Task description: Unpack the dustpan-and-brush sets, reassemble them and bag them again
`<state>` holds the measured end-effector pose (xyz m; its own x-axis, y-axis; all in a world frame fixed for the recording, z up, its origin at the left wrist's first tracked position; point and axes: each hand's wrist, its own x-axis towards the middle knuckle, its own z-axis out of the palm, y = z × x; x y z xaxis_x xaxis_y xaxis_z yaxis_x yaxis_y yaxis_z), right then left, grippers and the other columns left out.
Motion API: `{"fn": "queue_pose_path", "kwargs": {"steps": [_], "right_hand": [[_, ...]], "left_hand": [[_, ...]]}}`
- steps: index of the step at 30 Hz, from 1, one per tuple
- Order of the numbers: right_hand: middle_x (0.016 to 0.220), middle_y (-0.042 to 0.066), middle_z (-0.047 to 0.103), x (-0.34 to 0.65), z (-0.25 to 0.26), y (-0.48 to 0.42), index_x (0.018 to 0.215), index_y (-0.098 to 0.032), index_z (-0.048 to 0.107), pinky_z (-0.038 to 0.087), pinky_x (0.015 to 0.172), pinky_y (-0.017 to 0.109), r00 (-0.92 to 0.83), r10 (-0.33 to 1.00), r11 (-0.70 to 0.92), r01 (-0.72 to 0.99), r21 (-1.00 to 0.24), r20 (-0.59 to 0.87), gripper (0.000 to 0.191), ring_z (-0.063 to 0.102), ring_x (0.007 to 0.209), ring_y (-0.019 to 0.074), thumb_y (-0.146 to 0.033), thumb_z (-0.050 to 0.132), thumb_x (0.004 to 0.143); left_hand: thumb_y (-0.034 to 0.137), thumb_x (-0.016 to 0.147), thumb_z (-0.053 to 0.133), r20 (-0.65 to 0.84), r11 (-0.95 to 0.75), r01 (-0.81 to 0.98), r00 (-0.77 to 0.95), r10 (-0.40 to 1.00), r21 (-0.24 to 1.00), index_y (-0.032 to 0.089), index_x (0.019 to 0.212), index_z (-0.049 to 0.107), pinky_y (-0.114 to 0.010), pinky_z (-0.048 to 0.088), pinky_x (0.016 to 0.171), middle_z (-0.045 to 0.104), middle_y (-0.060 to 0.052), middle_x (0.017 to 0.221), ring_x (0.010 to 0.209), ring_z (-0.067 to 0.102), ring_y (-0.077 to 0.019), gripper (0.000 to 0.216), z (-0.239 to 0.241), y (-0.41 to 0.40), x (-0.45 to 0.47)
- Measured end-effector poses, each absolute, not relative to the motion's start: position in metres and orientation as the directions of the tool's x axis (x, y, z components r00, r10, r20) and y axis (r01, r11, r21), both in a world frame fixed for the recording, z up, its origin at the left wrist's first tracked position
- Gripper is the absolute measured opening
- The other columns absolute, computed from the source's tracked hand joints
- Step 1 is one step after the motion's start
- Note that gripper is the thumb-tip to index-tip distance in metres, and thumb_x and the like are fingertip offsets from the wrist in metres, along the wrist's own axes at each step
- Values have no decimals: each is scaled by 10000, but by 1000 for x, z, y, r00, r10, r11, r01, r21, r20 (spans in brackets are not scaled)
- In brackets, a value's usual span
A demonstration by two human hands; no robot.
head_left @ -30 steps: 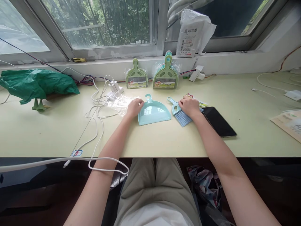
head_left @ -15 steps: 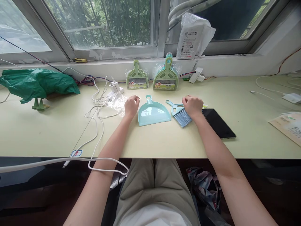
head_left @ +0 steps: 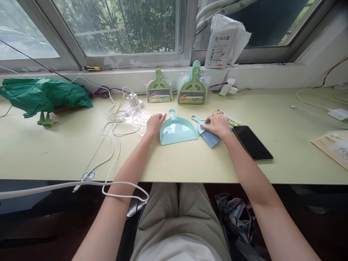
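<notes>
A light blue dustpan [head_left: 178, 131] lies on the table in front of me, its handle pointing away. My left hand [head_left: 155, 124] is at its left edge, fingers loosely bent and the tips towards the handle; whether they touch it I cannot tell. To the right of the dustpan rests a small matching brush [head_left: 211, 138] with blue-grey bristles. Over it is my right hand [head_left: 219, 125], thumb and forefinger apart on the brush's upper part, the other fingers partly hidden. A printed card label [head_left: 233, 122] shows beyond the right hand.
A black phone [head_left: 252, 143] lies right of the brush. Wrapped green dustpan sets [head_left: 191, 86] stand against the wall. Crumpled clear plastic [head_left: 137, 119] and white cables [head_left: 118, 152] are on the left, with a green bag [head_left: 46, 95] farther out. One cable crosses my left forearm.
My right hand has opened from a closed shape and moved slightly left onto the brush. My left hand has shifted right, closer to the dustpan, with its fingers loosened. More of the label shows.
</notes>
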<state>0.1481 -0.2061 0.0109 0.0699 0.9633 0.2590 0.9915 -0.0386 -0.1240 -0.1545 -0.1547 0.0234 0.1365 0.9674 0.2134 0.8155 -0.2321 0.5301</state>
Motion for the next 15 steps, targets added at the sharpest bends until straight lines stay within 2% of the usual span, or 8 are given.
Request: {"fn": "queue_pose_path", "kwargs": {"steps": [4,9,15], "right_hand": [[1041,123,670,146,10,-206,822,-181,700,348,899,425,89,954,-52,990,-133,285,273,530,1060,304,-424,627,720],[1025,140,675,141,12,-206,840,-174,666,346,900,433,124,897,-59,985,-161,425,247,521,1045,312,-391,577,761],[1002,153,665,136,23,-210,891,-188,633,350,856,432,202,825,-69,963,-261,527,222,519,1014,326,-377,541,817]], "left_hand": [[477,898,489,220,-267,867,187,957,422,219,696,602,-306,364,653,700,-61,840,833,603,-223,347,20,-155,-154],[472,910,445,200,-277,895,218,955,350,213,586,551,-312,355,620,653,-78,704,726,594,-221,428,17,-153,-155],[467,919,407,196,-297,910,247,949,289,212,616,599,-315,372,619,667,-93,725,729,600,-227,440,15,-155,-150]]}}
